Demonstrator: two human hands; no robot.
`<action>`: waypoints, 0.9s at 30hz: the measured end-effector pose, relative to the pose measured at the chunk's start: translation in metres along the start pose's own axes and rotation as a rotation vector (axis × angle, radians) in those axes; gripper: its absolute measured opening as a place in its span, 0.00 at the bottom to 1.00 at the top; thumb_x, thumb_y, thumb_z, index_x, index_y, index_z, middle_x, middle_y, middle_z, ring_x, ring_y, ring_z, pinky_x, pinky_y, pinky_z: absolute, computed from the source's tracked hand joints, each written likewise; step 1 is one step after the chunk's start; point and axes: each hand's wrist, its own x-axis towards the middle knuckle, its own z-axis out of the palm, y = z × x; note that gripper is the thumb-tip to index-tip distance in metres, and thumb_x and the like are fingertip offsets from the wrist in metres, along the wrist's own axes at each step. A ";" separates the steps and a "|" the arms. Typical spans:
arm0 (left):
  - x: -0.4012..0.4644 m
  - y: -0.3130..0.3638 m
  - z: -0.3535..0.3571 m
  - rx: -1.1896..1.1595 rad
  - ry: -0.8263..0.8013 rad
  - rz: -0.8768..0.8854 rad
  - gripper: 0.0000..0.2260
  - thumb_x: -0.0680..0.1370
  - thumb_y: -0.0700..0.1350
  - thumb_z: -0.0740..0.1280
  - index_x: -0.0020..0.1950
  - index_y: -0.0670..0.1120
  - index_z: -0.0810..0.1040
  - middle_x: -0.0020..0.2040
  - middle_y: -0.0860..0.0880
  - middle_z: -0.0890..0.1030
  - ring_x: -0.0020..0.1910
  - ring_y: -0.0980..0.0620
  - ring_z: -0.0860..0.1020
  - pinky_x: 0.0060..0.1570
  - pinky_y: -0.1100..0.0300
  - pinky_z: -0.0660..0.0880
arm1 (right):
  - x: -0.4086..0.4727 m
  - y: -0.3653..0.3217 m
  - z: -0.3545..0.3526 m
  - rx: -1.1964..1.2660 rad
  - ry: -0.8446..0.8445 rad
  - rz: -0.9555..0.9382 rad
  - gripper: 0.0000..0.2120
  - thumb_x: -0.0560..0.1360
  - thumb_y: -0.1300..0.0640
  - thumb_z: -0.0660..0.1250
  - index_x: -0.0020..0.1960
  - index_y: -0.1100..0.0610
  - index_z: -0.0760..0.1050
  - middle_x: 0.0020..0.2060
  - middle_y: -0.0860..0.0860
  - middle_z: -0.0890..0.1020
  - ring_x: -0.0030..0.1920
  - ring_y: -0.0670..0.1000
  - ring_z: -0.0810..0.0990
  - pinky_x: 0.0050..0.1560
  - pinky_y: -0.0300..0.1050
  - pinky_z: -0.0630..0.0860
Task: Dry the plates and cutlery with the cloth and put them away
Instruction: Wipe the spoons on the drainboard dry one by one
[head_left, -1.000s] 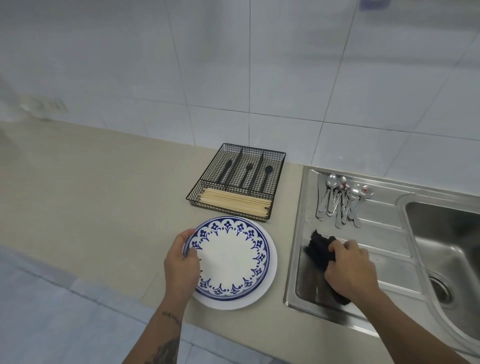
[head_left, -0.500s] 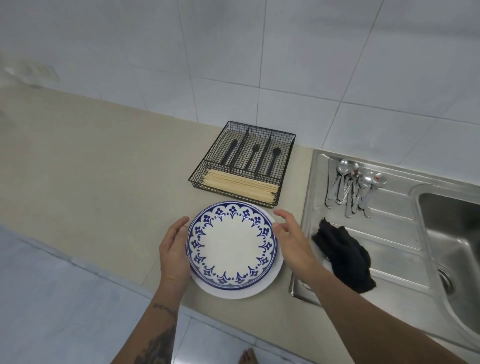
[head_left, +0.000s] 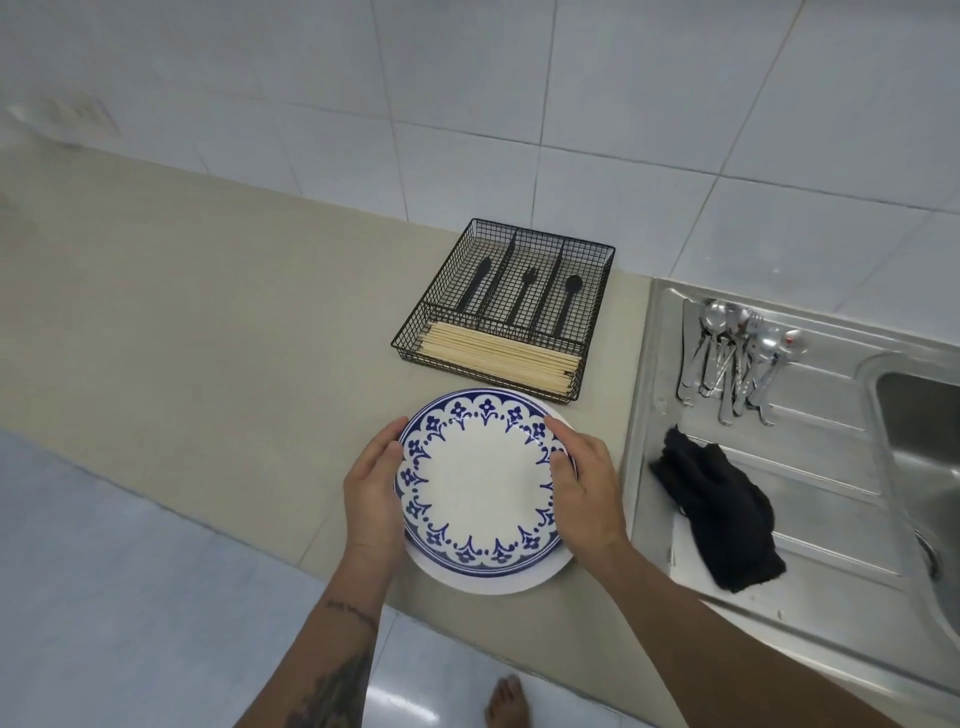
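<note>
Left hand (head_left: 371, 499) and right hand (head_left: 584, 491) clasp opposite rims of the glossy round blue-patterned white plate (head_left: 480, 486), stacked on a plain white plate (head_left: 493, 582) at the beige worktop's (head_left: 208, 322) near edge. Crumpled black cloth (head_left: 719, 512) lies on the steel drainboard (head_left: 831, 467) beside shiny metal cutlery (head_left: 737, 364); black wire tray (head_left: 506, 306) behind.

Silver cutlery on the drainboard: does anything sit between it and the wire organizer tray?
Nothing visible does. The silver cutlery lies right of the wire organizer tray, with bare steel and counter between. The black cloth lies nearer the camera, off that line.
</note>
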 end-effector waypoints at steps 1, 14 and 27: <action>-0.002 0.003 0.000 -0.004 -0.003 0.002 0.12 0.81 0.38 0.62 0.62 0.44 0.81 0.55 0.46 0.85 0.57 0.42 0.82 0.58 0.45 0.78 | -0.002 -0.001 0.000 -0.004 0.011 -0.007 0.19 0.82 0.57 0.56 0.67 0.39 0.72 0.57 0.45 0.72 0.53 0.32 0.71 0.51 0.31 0.67; -0.016 0.102 -0.015 -0.028 -0.060 0.127 0.11 0.81 0.40 0.61 0.57 0.49 0.82 0.55 0.47 0.85 0.56 0.45 0.83 0.58 0.48 0.79 | -0.020 -0.100 -0.007 0.010 0.090 -0.111 0.18 0.82 0.54 0.55 0.69 0.43 0.71 0.60 0.46 0.72 0.58 0.44 0.71 0.63 0.42 0.66; 0.034 0.185 -0.064 -0.050 -0.138 0.120 0.13 0.70 0.50 0.67 0.50 0.51 0.86 0.52 0.49 0.86 0.56 0.45 0.83 0.63 0.41 0.76 | -0.021 -0.175 0.062 -0.016 0.220 -0.136 0.19 0.81 0.51 0.54 0.69 0.40 0.70 0.57 0.46 0.75 0.54 0.46 0.72 0.54 0.45 0.69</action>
